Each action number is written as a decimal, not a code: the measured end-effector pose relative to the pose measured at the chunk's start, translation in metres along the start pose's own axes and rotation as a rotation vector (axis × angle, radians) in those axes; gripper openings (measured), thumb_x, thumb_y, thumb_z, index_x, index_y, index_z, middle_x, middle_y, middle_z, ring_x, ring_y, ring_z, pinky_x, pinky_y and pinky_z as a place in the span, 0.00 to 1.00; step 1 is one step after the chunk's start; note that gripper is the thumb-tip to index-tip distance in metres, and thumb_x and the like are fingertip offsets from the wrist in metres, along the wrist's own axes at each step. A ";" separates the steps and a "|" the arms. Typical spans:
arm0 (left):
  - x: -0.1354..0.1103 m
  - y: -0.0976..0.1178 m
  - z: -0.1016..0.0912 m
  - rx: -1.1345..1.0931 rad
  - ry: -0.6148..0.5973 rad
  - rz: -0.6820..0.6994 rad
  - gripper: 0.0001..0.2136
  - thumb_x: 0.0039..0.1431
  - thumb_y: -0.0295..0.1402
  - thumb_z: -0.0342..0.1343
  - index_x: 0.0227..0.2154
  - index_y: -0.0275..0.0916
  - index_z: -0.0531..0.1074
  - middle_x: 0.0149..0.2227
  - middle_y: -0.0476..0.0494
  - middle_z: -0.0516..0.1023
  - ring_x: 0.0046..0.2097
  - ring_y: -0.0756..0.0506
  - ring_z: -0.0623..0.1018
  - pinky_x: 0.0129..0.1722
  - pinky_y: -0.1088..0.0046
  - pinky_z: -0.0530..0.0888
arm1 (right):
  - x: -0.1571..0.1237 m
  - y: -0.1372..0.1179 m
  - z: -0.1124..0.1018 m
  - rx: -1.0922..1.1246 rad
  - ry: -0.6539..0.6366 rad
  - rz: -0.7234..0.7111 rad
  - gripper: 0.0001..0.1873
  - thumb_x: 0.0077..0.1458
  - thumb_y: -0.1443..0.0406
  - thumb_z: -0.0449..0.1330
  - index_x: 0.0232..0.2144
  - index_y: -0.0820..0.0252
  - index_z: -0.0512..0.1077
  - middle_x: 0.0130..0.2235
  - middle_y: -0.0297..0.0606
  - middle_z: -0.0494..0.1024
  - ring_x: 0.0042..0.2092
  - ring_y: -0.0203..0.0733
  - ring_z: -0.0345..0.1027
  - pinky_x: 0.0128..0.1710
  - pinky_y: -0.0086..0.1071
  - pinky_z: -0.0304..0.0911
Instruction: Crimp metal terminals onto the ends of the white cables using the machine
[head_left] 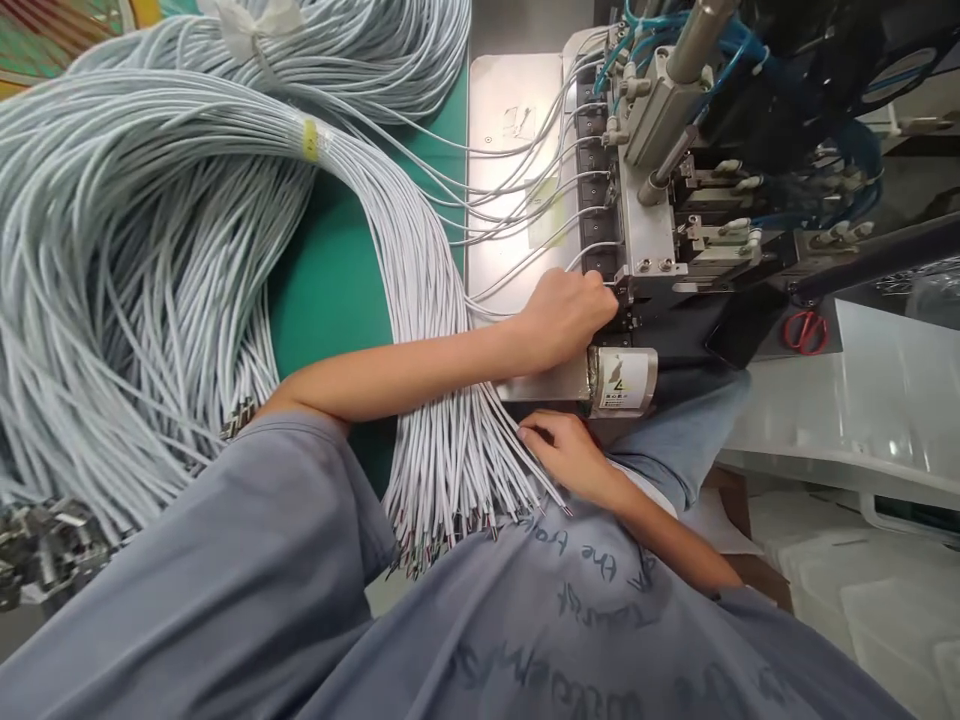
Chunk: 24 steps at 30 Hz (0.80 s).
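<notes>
My left hand [571, 312] reaches across to the row of black slotted blocks [592, 190] on the machine, its fingers closed at the near end. A white cable runs in under that hand; the fingertips are hidden. Nearer my body, my right hand [566, 450] is curled, thumb and fingertips together on a white cable at the edge of the loose bundle. This cable bundle [427, 260] bends down beneath my left forearm, and its stripped ends [442, 535] show small coloured wires. Several single cables [517, 190] lead into the blocks.
More coiled cable [360, 60] lies on the green mat [330, 270], with metal connectors [52, 550] at lower left. A metal plate [514, 100] fronts the machine's pneumatic cylinder [664, 110]. A labelled clear cover [624, 382] sits beside my left hand. Red-handled scissors [806, 332] lie right.
</notes>
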<state>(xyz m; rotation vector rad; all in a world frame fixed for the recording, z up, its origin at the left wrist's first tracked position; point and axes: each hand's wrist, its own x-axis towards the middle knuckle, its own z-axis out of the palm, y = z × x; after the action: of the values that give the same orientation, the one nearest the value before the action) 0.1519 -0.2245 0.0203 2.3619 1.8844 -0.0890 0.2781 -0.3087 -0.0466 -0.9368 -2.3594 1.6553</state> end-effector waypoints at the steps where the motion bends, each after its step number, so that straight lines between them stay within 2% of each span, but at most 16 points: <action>1: -0.001 0.001 -0.002 -0.021 0.026 0.039 0.13 0.56 0.18 0.45 0.38 0.30 0.74 0.35 0.35 0.75 0.37 0.42 0.76 0.30 0.70 0.62 | 0.000 -0.001 -0.001 -0.050 0.027 0.013 0.12 0.58 0.67 0.51 0.30 0.60 0.74 0.32 0.38 0.78 0.34 0.38 0.70 0.37 0.30 0.60; 6: -0.010 0.010 -0.008 -0.252 0.096 0.464 0.11 0.61 0.26 0.46 0.34 0.33 0.74 0.35 0.38 0.74 0.34 0.46 0.74 0.29 0.71 0.63 | -0.015 -0.014 -0.022 -0.269 0.116 0.084 0.13 0.60 0.67 0.47 0.34 0.61 0.72 0.33 0.41 0.78 0.33 0.41 0.69 0.34 0.32 0.59; 9: -0.013 0.013 -0.006 -0.497 0.075 0.605 0.15 0.66 0.31 0.41 0.35 0.34 0.74 0.36 0.40 0.74 0.34 0.49 0.74 0.31 0.73 0.65 | -0.027 -0.017 -0.046 -0.260 0.192 0.106 0.11 0.59 0.65 0.50 0.31 0.60 0.72 0.29 0.39 0.77 0.29 0.40 0.68 0.30 0.32 0.58; 11: -0.013 0.012 -0.003 -0.601 0.096 0.604 0.16 0.67 0.33 0.40 0.38 0.34 0.74 0.36 0.40 0.74 0.35 0.49 0.74 0.33 0.75 0.66 | -0.030 -0.014 -0.067 -0.150 0.345 0.092 0.09 0.57 0.64 0.54 0.29 0.59 0.72 0.27 0.36 0.76 0.28 0.39 0.67 0.29 0.31 0.59; 14: -0.009 0.005 0.002 -0.608 0.233 0.473 0.16 0.65 0.38 0.45 0.39 0.34 0.75 0.32 0.41 0.75 0.34 0.48 0.74 0.32 0.74 0.66 | -0.024 -0.007 -0.098 0.082 0.641 0.041 0.05 0.52 0.62 0.60 0.28 0.59 0.72 0.27 0.34 0.75 0.28 0.36 0.67 0.29 0.30 0.62; 17: -0.002 0.000 0.007 -0.617 0.328 0.416 0.13 0.63 0.37 0.49 0.37 0.36 0.77 0.28 0.44 0.75 0.32 0.49 0.74 0.29 0.75 0.65 | -0.010 0.000 -0.117 0.304 0.763 -0.042 0.07 0.46 0.62 0.64 0.27 0.58 0.71 0.26 0.31 0.73 0.25 0.33 0.65 0.26 0.28 0.63; 21: 0.002 -0.002 0.008 -0.798 0.365 0.410 0.10 0.62 0.32 0.49 0.34 0.36 0.77 0.26 0.46 0.74 0.28 0.52 0.72 0.27 0.78 0.64 | 0.006 0.003 -0.114 0.430 0.850 -0.130 0.11 0.46 0.59 0.64 0.33 0.56 0.71 0.26 0.30 0.72 0.24 0.33 0.65 0.26 0.29 0.64; 24: 0.001 -0.002 0.007 -0.906 0.390 0.404 0.09 0.60 0.30 0.51 0.31 0.35 0.76 0.25 0.47 0.72 0.27 0.53 0.71 0.27 0.79 0.65 | 0.014 0.003 -0.103 0.438 0.911 -0.161 0.12 0.48 0.55 0.62 0.31 0.56 0.72 0.26 0.31 0.70 0.24 0.32 0.62 0.25 0.30 0.62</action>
<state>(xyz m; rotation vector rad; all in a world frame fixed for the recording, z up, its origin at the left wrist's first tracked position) 0.1508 -0.2238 0.0129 2.0709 1.0995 1.0735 0.3120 -0.2167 -0.0120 -1.0555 -1.3652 1.2111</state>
